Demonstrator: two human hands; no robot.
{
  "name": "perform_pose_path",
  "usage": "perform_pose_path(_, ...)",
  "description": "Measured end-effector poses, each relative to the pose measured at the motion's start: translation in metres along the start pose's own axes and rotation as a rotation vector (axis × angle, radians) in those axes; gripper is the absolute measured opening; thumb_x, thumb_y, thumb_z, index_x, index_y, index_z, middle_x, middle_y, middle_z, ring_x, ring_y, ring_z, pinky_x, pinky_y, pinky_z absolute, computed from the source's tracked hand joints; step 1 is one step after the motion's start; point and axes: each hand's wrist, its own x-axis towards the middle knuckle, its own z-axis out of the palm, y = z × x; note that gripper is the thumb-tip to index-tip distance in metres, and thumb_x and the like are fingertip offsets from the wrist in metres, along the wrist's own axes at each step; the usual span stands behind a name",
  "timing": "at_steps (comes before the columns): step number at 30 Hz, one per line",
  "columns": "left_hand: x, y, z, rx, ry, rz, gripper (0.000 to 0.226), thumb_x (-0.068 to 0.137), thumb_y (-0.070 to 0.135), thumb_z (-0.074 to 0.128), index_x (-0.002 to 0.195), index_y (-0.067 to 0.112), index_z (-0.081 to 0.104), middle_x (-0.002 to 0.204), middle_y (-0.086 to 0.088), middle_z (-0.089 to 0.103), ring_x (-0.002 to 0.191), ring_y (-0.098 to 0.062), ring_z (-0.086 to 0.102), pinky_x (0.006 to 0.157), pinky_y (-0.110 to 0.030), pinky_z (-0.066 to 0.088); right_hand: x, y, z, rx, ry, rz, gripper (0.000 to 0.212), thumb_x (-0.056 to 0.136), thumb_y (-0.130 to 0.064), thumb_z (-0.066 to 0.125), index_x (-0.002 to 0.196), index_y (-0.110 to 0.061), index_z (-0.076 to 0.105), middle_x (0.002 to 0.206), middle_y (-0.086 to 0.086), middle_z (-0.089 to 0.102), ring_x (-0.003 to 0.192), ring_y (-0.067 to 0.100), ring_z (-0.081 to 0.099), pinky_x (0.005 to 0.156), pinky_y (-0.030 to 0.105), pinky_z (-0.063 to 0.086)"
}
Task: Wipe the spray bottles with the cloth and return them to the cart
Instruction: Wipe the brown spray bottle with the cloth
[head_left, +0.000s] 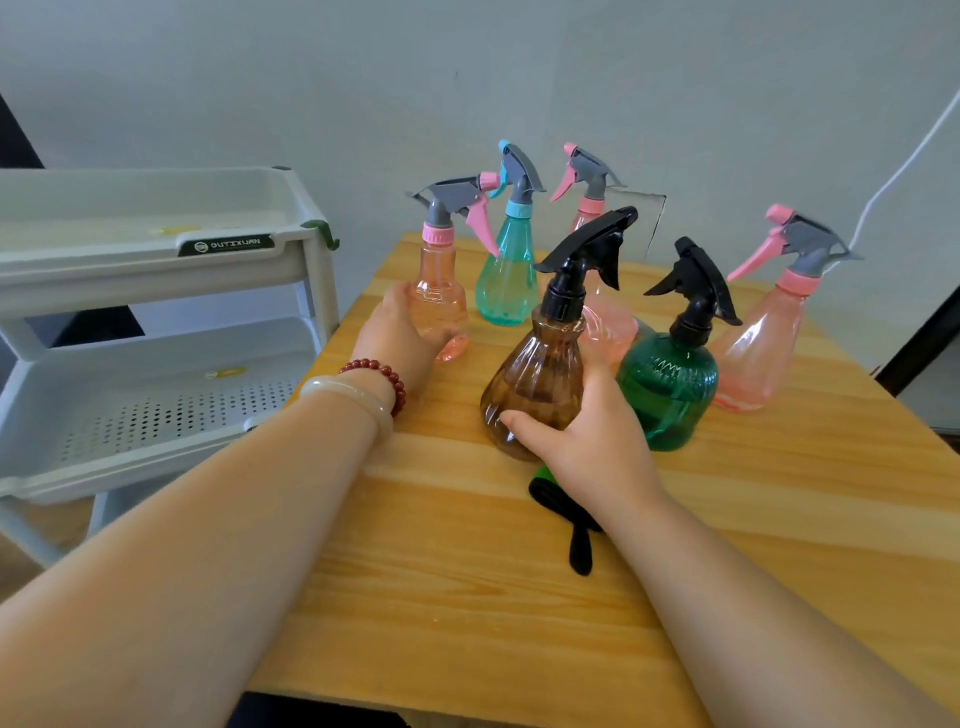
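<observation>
Several spray bottles stand on a wooden table (467, 597). My left hand (397, 332) grips the body of a pink bottle (441, 306) with a grey and pink trigger. My right hand (587, 436) holds the base of a brown bottle (535, 379) with a black trigger, tilted a little. A dark green bottle (670, 389) stands just right of it. Behind are a teal bottle (509, 280) and two more pink bottles (758, 358), one partly hidden (608, 322). A black and green cloth (571, 525) lies under my right wrist.
A white tiered cart (156, 291) stands left of the table, its top tray and perforated lower shelf (171, 410) holding no bottles. A grey wall is behind the table. A white cable (898, 176) hangs at the right.
</observation>
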Motion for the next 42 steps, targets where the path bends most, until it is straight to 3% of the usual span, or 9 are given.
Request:
perform_pose_path(3, 0.007, -0.002, 0.000, 0.005, -0.009, -0.001, 0.075, 0.090, 0.033, 0.068, 0.151, 0.018, 0.027, 0.148, -0.006, 0.046, 0.131, -0.025, 0.048, 0.103, -0.034, 0.042, 0.000, 0.002, 0.001, 0.007, 0.005, -0.004, 0.080, 0.073, -0.046, 0.080, 0.138, -0.037, 0.034, 0.119, -0.015, 0.058, 0.107, 0.006, 0.057, 0.086, 0.024, 0.046)
perform_pose_path(9, 0.002, -0.004, 0.004, 0.006, -0.006, 0.001, 0.079, 0.090, 0.039, 0.067, 0.153, 0.016, 0.024, 0.154, -0.009, 0.036, 0.137, -0.027, 0.040, 0.108, -0.037, 0.037, 0.000, 0.003, 0.002, 0.029, 0.008, -0.007, 0.078, 0.072, -0.046, 0.080, 0.136, -0.038, 0.037, 0.119, -0.018, 0.059, 0.107, 0.003, 0.058, 0.089, 0.024, 0.047)
perform_pose_path(14, -0.025, 0.005, -0.001, -0.064, 0.167, 0.108, 0.067, 0.096, 0.037, 0.057, 0.151, 0.013, 0.028, 0.157, -0.006, 0.028, 0.145, -0.023, 0.026, 0.117, -0.037, 0.025, -0.002, 0.002, 0.001, 0.032, 0.014, -0.019, 0.080, 0.074, -0.044, 0.081, 0.139, -0.037, 0.036, 0.118, -0.018, 0.059, 0.106, 0.003, 0.057, 0.088, 0.022, 0.045)
perform_pose_path(21, -0.076, 0.039, -0.007, -0.232, 0.047, 0.349, 0.039, 0.098, 0.034, 0.053, 0.135, 0.020, 0.053, 0.125, 0.012, 0.051, 0.116, -0.005, 0.052, 0.102, -0.026, 0.046, -0.005, 0.000, -0.003, -0.004, 0.003, -0.038, 0.092, 0.074, -0.050, 0.079, 0.149, -0.035, 0.027, 0.129, -0.014, 0.055, 0.115, 0.004, 0.053, 0.093, 0.024, 0.044)
perform_pose_path(27, -0.083, 0.064, 0.005, -0.260, -0.122, 0.323, 0.050, 0.089, 0.046, 0.064, 0.134, 0.028, 0.051, 0.126, 0.015, 0.056, 0.119, -0.003, 0.051, 0.100, -0.025, 0.046, -0.006, -0.001, -0.004, 0.008, -0.024, -0.039, 0.084, 0.074, -0.055, 0.076, 0.143, -0.041, 0.029, 0.123, -0.014, 0.059, 0.112, 0.007, 0.058, 0.092, 0.032, 0.053)
perform_pose_path(32, -0.079, 0.071, 0.013, -0.216, -0.089, 0.285, 0.049, 0.089, 0.040, 0.067, 0.133, 0.027, 0.049, 0.103, 0.022, 0.053, 0.096, 0.001, 0.052, 0.076, -0.007, 0.042, -0.010, -0.001, -0.007, -0.009, -0.041, -0.031, 0.087, 0.071, -0.057, 0.077, 0.143, -0.039, 0.031, 0.121, -0.014, 0.058, 0.110, 0.005, 0.057, 0.090, 0.030, 0.054)
perform_pose_path(37, -0.075, 0.055, 0.006, -0.270, -0.060, 0.220, 0.046, 0.093, 0.029, 0.063, 0.134, 0.029, 0.041, 0.102, 0.022, 0.058, 0.086, 0.010, 0.057, 0.064, -0.007, 0.046, -0.024, -0.005, -0.025, -0.443, -0.097, -0.034, 0.090, 0.082, -0.067, 0.060, 0.152, -0.020, 0.029, 0.146, -0.004, 0.044, 0.135, 0.016, 0.039, 0.104, 0.033, 0.042)
perform_pose_path(40, -0.075, 0.049, 0.004, -0.314, -0.045, 0.194, 0.050, 0.093, 0.031, 0.063, 0.137, 0.027, 0.040, 0.112, 0.019, 0.055, 0.101, 0.000, 0.056, 0.080, -0.015, 0.047, -0.035, -0.008, -0.026, -0.690, -0.114, 0.016, 0.072, 0.087, -0.071, 0.046, 0.137, -0.020, 0.049, 0.132, 0.001, 0.046, 0.123, 0.023, 0.042, 0.097, 0.037, 0.043)
perform_pose_path(42, -0.076, 0.049, 0.006, -0.301, -0.035, 0.218, 0.055, 0.092, 0.035, 0.064, 0.140, 0.026, 0.038, 0.111, 0.022, 0.050, 0.100, 0.003, 0.050, 0.075, -0.006, 0.040, -0.040, -0.008, -0.022, -0.767, -0.101, 0.073, 0.067, 0.087, -0.072, 0.041, 0.128, -0.021, 0.053, 0.123, 0.002, 0.043, 0.116, 0.025, 0.040, 0.096, 0.038, 0.040)
